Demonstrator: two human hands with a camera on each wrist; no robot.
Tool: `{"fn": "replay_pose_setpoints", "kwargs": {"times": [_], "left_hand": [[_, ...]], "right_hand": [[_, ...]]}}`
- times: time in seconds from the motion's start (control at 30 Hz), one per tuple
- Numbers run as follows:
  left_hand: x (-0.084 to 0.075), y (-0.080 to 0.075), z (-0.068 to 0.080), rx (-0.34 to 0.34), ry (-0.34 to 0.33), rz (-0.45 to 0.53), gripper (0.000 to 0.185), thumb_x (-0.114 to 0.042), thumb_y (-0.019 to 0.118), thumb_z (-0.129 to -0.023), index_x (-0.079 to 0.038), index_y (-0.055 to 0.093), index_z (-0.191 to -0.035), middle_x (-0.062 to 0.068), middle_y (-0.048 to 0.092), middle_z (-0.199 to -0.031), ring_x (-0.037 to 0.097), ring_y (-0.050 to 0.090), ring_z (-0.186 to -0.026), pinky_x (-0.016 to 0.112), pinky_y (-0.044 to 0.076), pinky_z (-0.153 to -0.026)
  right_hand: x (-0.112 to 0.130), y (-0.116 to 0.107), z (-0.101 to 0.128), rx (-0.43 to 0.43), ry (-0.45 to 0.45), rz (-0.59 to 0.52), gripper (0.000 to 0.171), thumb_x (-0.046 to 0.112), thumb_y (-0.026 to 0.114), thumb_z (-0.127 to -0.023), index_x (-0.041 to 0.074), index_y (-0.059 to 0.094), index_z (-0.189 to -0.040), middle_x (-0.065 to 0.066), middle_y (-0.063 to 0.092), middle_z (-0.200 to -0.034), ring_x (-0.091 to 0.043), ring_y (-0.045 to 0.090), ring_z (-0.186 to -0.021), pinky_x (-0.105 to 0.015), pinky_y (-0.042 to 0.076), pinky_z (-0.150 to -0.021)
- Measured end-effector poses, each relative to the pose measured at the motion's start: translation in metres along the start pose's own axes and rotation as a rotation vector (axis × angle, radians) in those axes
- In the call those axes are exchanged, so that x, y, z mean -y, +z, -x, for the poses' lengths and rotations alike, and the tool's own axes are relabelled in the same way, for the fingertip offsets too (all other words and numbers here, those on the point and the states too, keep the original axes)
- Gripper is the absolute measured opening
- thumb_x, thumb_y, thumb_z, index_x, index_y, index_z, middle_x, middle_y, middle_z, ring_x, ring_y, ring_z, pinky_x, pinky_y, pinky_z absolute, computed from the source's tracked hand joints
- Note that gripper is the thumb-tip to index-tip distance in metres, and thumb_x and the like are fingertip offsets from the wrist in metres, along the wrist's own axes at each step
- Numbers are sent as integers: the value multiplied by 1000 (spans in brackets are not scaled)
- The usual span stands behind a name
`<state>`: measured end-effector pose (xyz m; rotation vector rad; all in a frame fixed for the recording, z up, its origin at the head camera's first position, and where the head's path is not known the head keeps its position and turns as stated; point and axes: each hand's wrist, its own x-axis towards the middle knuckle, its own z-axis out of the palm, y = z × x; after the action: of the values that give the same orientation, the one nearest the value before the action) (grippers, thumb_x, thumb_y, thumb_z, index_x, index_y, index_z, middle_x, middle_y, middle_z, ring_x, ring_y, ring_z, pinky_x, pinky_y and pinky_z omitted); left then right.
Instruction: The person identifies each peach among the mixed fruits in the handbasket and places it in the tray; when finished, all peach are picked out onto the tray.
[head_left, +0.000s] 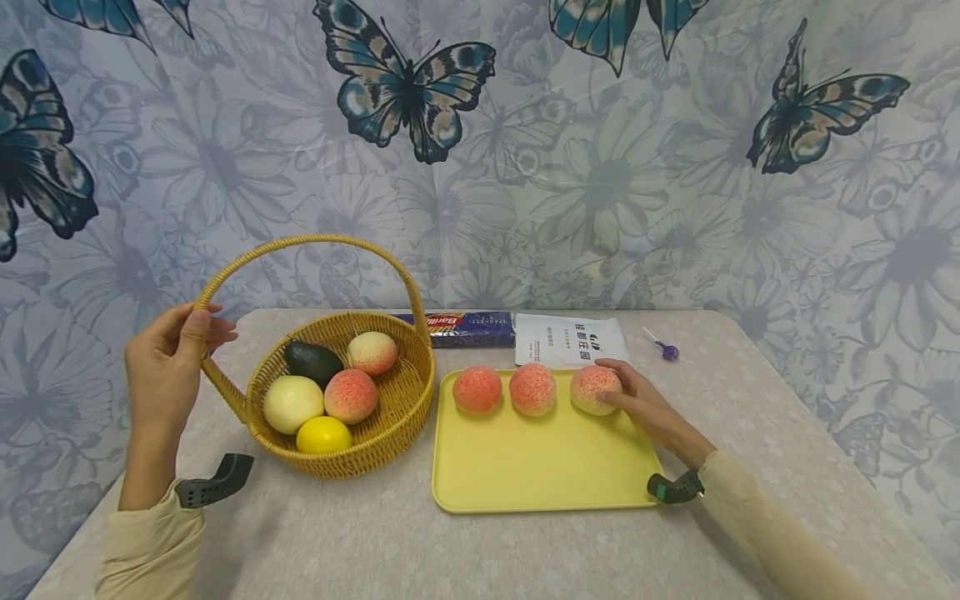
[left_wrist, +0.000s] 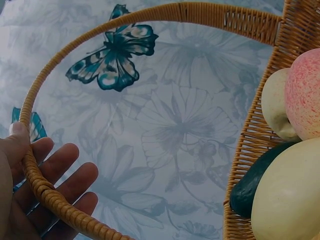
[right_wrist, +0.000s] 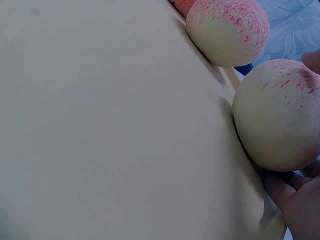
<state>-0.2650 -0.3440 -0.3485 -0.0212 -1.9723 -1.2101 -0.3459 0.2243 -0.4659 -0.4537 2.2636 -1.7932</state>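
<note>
My left hand (head_left: pixel 180 346) holds the left side of the wicker basket's handle (head_left: pixel 300 242), thumb on top and fingers behind it. In the left wrist view the handle (left_wrist: pixel 150 20) runs between my thumb and fairly straight fingers (left_wrist: pixel 65 175). The basket (head_left: pixel 405 400) holds an avocado (head_left: pixel 313 361), two peaches (head_left: pixel 350 396), a pale round fruit (head_left: pixel 292 403) and a lemon (head_left: pixel 323 435). On the yellow tray (head_left: pixel 525 467) three peaches lie in a row. My right hand (head_left: pixel 637 404) cups the rightmost peach (head_left: pixel 591 385), which sits on the tray (right_wrist: pixel 100 125) with fingers (right_wrist: pixel 295 200) beneath it.
A blue spaghetti pack (head_left: pixel 468 328), a white printed packet (head_left: pixel 570 342) and a purple lollipop (head_left: pixel 666 350) lie along the table's far edge. A butterfly-patterned curtain hangs behind. The front half of the tray is bare.
</note>
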Motion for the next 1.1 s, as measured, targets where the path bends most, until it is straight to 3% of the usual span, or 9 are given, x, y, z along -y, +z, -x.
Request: {"fn": "replay_pose_setpoints", "kwargs": {"times": [0.17, 0.3, 0.43, 0.63, 0.83, 1.1], "left_hand": [[1, 0, 0, -5, 2, 2, 26, -18, 55, -98, 1, 66, -112, -10, 67, -81, 2, 66, -77, 7, 51, -74], [2, 0, 0, -5, 8, 1, 27, -18, 55, -98, 1, 66, -113, -11, 67, -81, 2, 66, -77, 8, 51, -74], [2, 0, 0, -6, 12, -2, 27, -18, 54, -98, 1, 66, -113, -12, 67, -81, 2, 66, -76, 8, 51, -74], [3, 0, 1, -6, 17, -1, 27, -18, 54, -98, 1, 66, -113, -12, 67, -81, 1, 66, -76, 8, 51, -74], [4, 0, 1, -2, 17, 9, 28, -18, 54, -98, 2, 66, -113, -10, 67, -83, 2, 67, -78, 8, 51, -75], [4, 0, 0, 0, 13, 22, 28, -18, 54, -98, 3, 66, -113, -9, 67, -82, 2, 67, -77, 8, 51, -74]], "right_hand": [[1, -2, -2, 2, -26, 19, 63, 16, 59, -94, 2, 28, -147, -22, 36, -145, -10, 49, -115, -15, 38, -96], [5, -2, -4, -17, -83, 71, 60, 14, 59, -94, 0, 31, -145, -26, 36, -145, -28, 47, -125, -36, 35, -108], [14, 0, -8, -47, -140, 121, 57, 13, 60, -94, -1, 34, -143, -29, 34, -145, -46, 34, -134, -56, 26, -112], [32, 9, -12, -86, -171, 173, 58, 20, 62, -93, 4, 37, -143, -22, 34, -148, -43, 26, -139, -58, 20, -114], [52, 25, -20, -86, -213, 159, 57, 21, 64, -93, 9, 39, -142, -15, 33, -151, -36, 21, -144, -54, 11, -118], [79, 57, -36, 30, -286, 161, 58, 21, 65, -92, 12, 40, -144, -11, 37, -149, -32, 27, -142, -50, 16, -118]]}}
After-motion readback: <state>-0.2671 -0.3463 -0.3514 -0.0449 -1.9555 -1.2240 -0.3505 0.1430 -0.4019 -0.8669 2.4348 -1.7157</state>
